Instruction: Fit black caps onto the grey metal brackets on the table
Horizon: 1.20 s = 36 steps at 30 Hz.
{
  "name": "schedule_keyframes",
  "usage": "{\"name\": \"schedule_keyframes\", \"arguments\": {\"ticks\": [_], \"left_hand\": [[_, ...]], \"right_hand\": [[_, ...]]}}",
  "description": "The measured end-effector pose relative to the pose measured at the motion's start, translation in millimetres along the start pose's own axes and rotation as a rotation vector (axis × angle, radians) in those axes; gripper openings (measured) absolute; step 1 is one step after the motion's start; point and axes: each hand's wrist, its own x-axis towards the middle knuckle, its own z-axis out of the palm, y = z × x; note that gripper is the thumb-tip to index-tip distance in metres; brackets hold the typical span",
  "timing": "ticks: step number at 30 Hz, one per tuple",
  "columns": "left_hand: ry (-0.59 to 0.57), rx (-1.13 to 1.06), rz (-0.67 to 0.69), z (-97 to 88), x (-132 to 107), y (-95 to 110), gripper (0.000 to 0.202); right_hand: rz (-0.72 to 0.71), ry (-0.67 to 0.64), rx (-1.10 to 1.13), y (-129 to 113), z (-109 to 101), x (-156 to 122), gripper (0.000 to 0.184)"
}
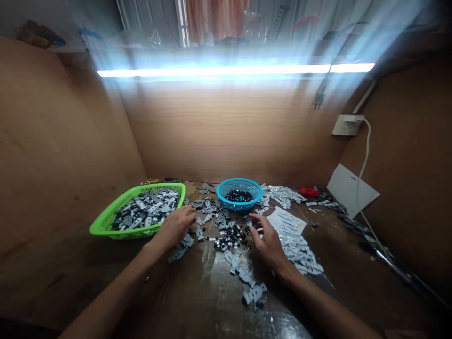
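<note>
My left hand (178, 221) is over the near right corner of the green basket (137, 233), beside loose grey plastic parts (208, 207). Its fingers reach forward, slightly bent, and I see nothing held in them. My right hand (266, 238) is half curled, thumb and forefinger apart, with a small grey piece just beyond the fingertips. Between the hands lies a heap of small black and silvery round pieces (231, 238). Grey and black parts fill the green basket. Behind the heap, a blue basket (239, 205) contains small black pieces.
Right of my right hand, a printed paper sheet (286, 221) lies among pale grey flat parts (302, 256). A red object (310, 192) lies farther back. Wooden panels enclose the table. A white cable (365, 155) hangs from the socket (348, 125). A light tube (229, 71) spans the back.
</note>
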Motion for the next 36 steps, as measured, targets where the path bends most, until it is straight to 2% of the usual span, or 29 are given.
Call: {"name": "schedule_keyframes", "arguments": {"ticks": [6, 9, 15, 19, 24, 27, 30, 33, 36], "left_hand": [[-0.174, 0.090, -0.002, 5.8, 9.0, 1.3, 0.022], [-0.193, 0.136, 0.019, 12.0, 10.2, -3.8, 0.020], [-0.261, 0.084, 0.004, 16.1, 13.5, -8.5, 0.019], [-0.265, 0.086, -0.020, 15.7, 14.5, -8.0, 0.022], [-0.177, 0.130, -0.008, 7.9, 10.7, -4.7, 0.018], [-0.129, 0.143, 0.024, -0.4, 9.8, 11.6, 0.016], [-0.045, 0.067, 0.072, -6.0, 13.9, 43.7, 0.019], [0.003, -0.057, 0.139, -3.9, 19.5, 78.9, 0.017], [0.057, -0.257, 0.151, 4.6, 20.6, 100.1, 0.014]], "right_hand": [[-0.014, -0.039, -0.035, 3.5, 1.0, -0.7, 0.032], [-0.012, -0.038, -0.037, 5.0, 1.3, -0.4, 0.032], [-0.023, -0.046, -0.046, 7.1, 1.3, -0.3, 0.032], [-0.027, -0.043, -0.047, 6.8, 0.9, -0.7, 0.031], [-0.020, -0.043, -0.036, 5.6, 0.9, -0.3, 0.031], [-0.005, -0.059, -0.007, -0.2, 0.8, -0.9, 0.028], [0.012, -0.174, 0.061, -10.5, 1.8, -3.9, 0.026], [-0.045, -0.299, 0.091, -17.7, 4.4, -8.0, 0.027], [-0.136, -0.271, 0.049, -15.2, 5.8, -9.9, 0.016]]}}
